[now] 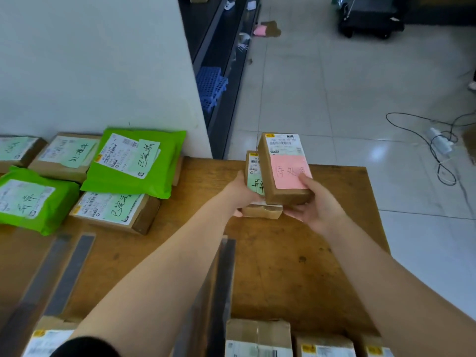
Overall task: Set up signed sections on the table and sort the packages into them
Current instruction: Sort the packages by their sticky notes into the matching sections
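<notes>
Item: brown box with pink note [286, 173], gripped by our right hand [313, 204] above the tabletop [296, 266]; our left hand [240, 194] clasps the green-noted box [253, 176] just beside it.

White wall [98, 73], glossy tiled floor [334, 99], dark shelving [221, 47], trailing cables [443, 150].
</notes>
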